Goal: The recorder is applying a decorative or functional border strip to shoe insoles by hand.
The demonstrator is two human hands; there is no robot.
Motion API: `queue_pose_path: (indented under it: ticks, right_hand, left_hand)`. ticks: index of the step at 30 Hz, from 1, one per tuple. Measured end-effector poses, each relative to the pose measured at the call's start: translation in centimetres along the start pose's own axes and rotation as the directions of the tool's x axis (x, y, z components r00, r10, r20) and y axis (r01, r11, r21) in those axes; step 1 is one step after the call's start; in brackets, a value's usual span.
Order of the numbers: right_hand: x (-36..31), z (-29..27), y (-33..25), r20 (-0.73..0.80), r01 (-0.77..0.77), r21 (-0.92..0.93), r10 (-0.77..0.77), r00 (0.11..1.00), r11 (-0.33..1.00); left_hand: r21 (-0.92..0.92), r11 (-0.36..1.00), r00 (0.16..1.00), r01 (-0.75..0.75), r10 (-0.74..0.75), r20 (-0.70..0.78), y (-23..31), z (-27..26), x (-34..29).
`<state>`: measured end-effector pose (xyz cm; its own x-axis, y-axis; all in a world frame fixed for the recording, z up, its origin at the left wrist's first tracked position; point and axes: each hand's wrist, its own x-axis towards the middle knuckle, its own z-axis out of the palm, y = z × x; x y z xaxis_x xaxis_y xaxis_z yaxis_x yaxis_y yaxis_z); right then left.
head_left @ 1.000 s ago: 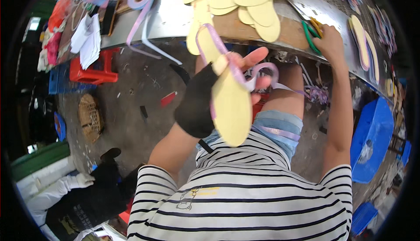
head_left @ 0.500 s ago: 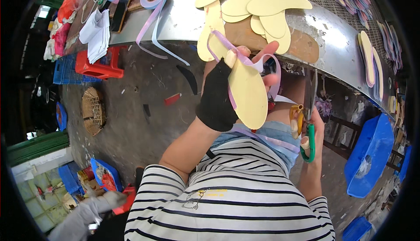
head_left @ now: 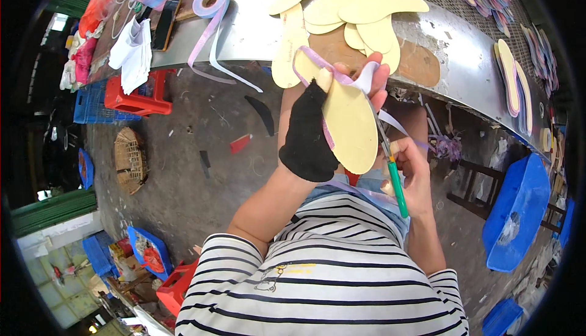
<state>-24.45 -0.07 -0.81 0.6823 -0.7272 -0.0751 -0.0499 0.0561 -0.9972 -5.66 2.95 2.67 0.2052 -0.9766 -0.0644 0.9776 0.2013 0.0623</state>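
Nearest, at the bottom, is the wearer's white shirt (head_left: pixel 342 287) with thin black stripes, over blue denim shorts. The left hand (head_left: pixel 308 134), in a black glove that leaves the fingertips bare, comes up from below and grips a pale yellow shoe insole (head_left: pixel 351 131) between thumb and fingers. The insole is held up in front of the lap, just short of the table edge, its broad rounded end pointing down toward the body. A shiny purple ribbon (head_left: pixel 312 56) runs around its upper end and shows along its left edge.

The bare right hand (head_left: pixel 415 174) is closed around the green handle of a pair of scissors (head_left: pixel 396 188). The blades point up along the insole's right edge, near the left fingers; whether they touch the ribbon, I cannot tell.

Beyond the hands stretches a metal-topped table (head_left: pixel 250 6). A loose pile of yellow insoles (head_left: pixel 378 9) lies at its middle. To the left are a roll of ribbon (head_left: pixel 210 12) with two loose tails, a dark phone (head_left: pixel 166 25) and white papers (head_left: pixel 137 55) hanging over the edge.

Farther down, on the grey floor (head_left: pixel 232 177), are a woven basket (head_left: pixel 130 160) at left and a blue tub (head_left: pixel 519 214) at right.
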Motion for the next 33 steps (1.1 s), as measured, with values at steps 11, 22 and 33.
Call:
queue_pose_path:
  ticks: [11, 22, 33]
  right_hand:
    - [4.5, -7.2, -2.3, -0.374, -0.103, -0.654, -0.202, 0.905, 0.749]
    - [6.5, -1.7, -4.0, 0.004, 0.072, -0.317, -0.075, 0.997, 0.946]
    - [5.8, -1.2, -3.0, -0.02, 0.193, -0.147, -0.198, 0.98, 0.97]
  left_hand:
    - [0.456, 0.89, 0.995, -0.008, 0.052, -0.084, 0.4, -2.7, 1.4]
    - [0.81, 0.581, 0.987, -0.078, 0.159, -0.019, -1.9, -1.5, 1.3]
    - [0.895, 0.432, 0.972, -0.112, 0.236, 0.007, -2.3, -0.6, 1.7]
